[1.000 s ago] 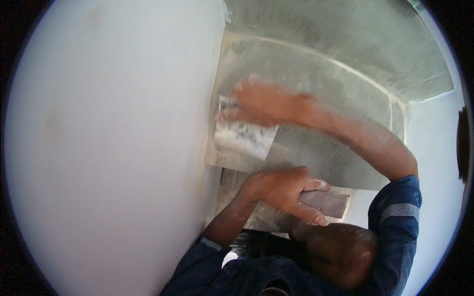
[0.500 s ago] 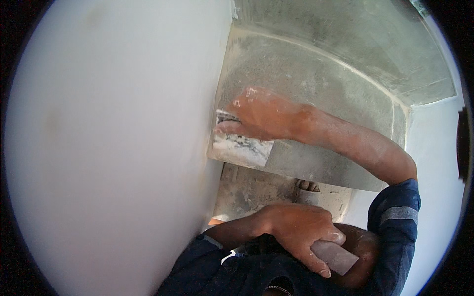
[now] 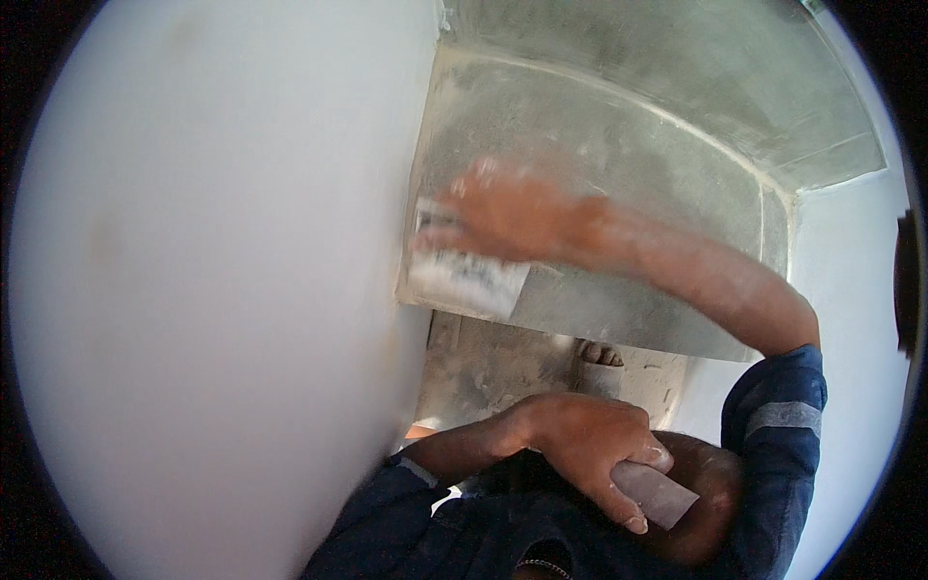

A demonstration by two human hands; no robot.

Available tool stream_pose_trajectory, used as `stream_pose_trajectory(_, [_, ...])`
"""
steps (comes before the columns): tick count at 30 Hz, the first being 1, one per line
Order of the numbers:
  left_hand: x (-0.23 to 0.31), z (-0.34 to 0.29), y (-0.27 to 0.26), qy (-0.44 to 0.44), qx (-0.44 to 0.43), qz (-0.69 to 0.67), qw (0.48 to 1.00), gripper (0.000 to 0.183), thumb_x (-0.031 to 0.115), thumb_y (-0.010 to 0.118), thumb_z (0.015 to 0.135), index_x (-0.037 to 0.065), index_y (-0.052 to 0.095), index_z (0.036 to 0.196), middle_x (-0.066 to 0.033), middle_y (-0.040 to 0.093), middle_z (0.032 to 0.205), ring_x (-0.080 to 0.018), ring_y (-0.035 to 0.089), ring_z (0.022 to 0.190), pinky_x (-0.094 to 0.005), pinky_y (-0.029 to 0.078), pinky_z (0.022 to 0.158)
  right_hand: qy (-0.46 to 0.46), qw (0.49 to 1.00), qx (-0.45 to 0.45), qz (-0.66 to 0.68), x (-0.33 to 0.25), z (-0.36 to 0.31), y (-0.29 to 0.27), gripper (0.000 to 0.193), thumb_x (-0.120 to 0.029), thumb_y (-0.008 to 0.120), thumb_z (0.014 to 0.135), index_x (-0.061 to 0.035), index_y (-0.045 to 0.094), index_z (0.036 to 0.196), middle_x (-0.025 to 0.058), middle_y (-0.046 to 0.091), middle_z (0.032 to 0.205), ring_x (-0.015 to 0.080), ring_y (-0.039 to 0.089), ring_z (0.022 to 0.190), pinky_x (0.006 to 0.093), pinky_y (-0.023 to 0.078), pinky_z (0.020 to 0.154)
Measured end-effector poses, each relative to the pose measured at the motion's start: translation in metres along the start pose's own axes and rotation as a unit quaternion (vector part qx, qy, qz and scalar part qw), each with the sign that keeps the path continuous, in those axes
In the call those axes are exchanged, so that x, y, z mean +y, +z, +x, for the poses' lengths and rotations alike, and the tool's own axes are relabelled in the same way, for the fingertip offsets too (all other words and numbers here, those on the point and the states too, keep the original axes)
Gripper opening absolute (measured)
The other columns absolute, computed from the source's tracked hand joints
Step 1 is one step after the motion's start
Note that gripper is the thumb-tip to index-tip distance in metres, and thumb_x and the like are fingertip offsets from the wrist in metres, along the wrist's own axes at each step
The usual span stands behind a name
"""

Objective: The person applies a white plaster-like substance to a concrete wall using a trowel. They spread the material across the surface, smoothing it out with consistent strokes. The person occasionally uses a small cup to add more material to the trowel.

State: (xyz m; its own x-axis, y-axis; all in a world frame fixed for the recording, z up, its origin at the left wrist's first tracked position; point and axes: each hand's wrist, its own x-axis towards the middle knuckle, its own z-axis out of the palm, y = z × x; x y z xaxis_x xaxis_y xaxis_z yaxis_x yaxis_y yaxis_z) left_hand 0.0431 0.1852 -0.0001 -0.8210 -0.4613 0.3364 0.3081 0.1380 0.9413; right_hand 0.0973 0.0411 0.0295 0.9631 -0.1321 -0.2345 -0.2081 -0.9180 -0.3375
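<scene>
My right hand (image 3: 503, 213), blurred by motion and dusted white, reaches over a grey cement slab (image 3: 677, 309). It is closed on a flat rectangular sheet (image 3: 474, 285), whitish with dark smears, which lies against the slab at its left end. The blur hides whether this is a metal blade or a sanding sheet. Close to my body, my left hand (image 3: 590, 440) grips a small flat grey-brown rectangular piece (image 3: 657, 493) between thumb and fingers, near my bent knee (image 3: 710, 483).
A smooth white wall (image 3: 213, 290) rises along the left, touching the slab's end. Behind stands a grey cement face (image 3: 677, 58), joined to the slab by a pale seam. Another white wall (image 3: 851, 271) closes the right side. Below the slab's front edge show a dusty floor (image 3: 493, 367) and a foot (image 3: 601, 354).
My right hand and the sheet appear slightly higher and further left, now more blurred. The whole slab has shifted a little the same way in view. My left hand keeps its hold.
</scene>
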Motion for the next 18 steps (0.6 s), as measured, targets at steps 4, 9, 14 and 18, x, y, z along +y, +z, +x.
stream_pose_trajectory(4, [0.001, -0.001, 0.002, -0.004, -0.004, 0.007, 1.0, 0.059, 0.056, 0.061, 0.071, -0.002, 0.056, 0.071, -0.0175, 0.056, 0.058, -0.0308, 0.058, 0.055, -0.0375, 0.043, 0.052, -0.041, 0.996, 0.073, 0.0, -0.006, 0.003, 0.024, 0.056, -0.048, 0.042, 0.088, 0.0045, 0.059, 0.092, 0.0222, 0.06, 0.078, 0.0343, 0.061, 0.075, 0.0431, 0.051, 0.068])
stream_pose_trajectory(9, [0.004, 0.003, 0.002, -0.021, -0.022, -0.018, 0.999, 0.059, 0.056, 0.061, 0.071, -0.003, 0.057, 0.072, -0.0181, 0.057, 0.059, -0.0312, 0.057, 0.055, -0.037, 0.043, 0.052, 0.012, 0.998, 0.065, -0.004, -0.005, 0.004, 0.003, 0.059, -0.05, 0.041, 0.088, 0.0059, 0.061, 0.09, 0.0206, 0.059, 0.066, 0.0319, 0.063, 0.067, 0.0409, 0.054, 0.063])
stream_pose_trajectory(14, [0.003, -0.002, -0.004, -0.035, -0.014, 0.004, 0.999, 0.056, 0.055, 0.062, 0.071, 0.0, 0.055, 0.075, -0.0183, 0.056, 0.06, -0.0355, 0.058, 0.059, -0.0399, 0.045, 0.054, 0.001, 0.997, 0.068, 0.024, 0.006, -0.006, -0.002, 0.058, -0.05, 0.039, 0.089, 0.0037, 0.061, 0.095, 0.0207, 0.06, 0.073, 0.0329, 0.063, 0.072, 0.0404, 0.054, 0.066])
stream_pose_trajectory(18, [-0.006, -0.002, -0.004, -0.044, 0.002, 0.011, 0.999, 0.055, 0.055, 0.063, 0.07, 0.001, 0.055, 0.079, -0.018, 0.055, 0.06, -0.0378, 0.057, 0.06, -0.0422, 0.045, 0.055, -0.025, 0.997, 0.077, -0.012, 0.0, -0.005, 0.026, 0.058, -0.052, 0.036, 0.089, 0.0001, 0.058, 0.106, 0.0221, 0.06, 0.094, 0.0339, 0.058, 0.095, 0.0415, 0.05, 0.08])
